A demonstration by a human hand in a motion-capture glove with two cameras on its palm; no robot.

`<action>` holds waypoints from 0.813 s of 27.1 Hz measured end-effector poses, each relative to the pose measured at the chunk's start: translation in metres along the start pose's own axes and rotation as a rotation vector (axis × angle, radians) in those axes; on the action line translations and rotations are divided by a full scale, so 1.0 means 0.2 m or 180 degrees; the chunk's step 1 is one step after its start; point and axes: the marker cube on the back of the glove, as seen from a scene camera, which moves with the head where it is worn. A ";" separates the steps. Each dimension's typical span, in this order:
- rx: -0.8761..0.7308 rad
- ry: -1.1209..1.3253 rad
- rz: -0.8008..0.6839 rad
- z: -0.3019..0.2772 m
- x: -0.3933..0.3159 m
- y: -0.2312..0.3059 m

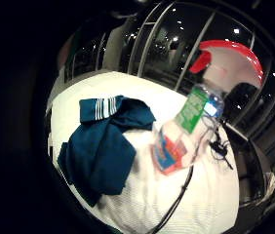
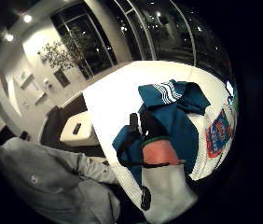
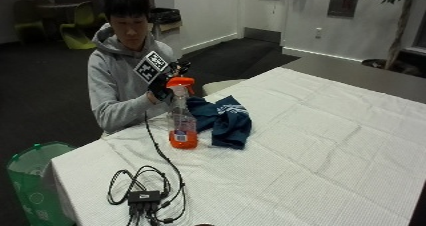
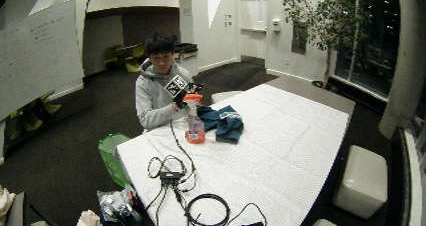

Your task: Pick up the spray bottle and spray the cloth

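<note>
Gloved right hand (image 3: 160, 88) is up beside the spray bottle's (image 3: 182, 121) orange trigger head, grasp impossible to tell; bottle stands upright on the desk (image 3: 319, 151), cloth (image 3: 223, 120) just right, a ready target.

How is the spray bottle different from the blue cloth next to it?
The spray bottle stands upright; the cloth lies crumpled and flat. The bottle is clear with an orange top and base; the cloth is dark teal with white stripes. The gloved right hand is at the bottle's top; nothing touches the cloth. Both sit on the white tablecloth.
</note>
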 end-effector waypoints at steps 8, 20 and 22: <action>0.0438 0.0086 0.0302 -0.13 0.13 0.11; 0.0874 -0.0074 0.0765 -0.24 0.33 0.22; 0.0934 -0.0127 0.0951 -0.24 0.41 0.21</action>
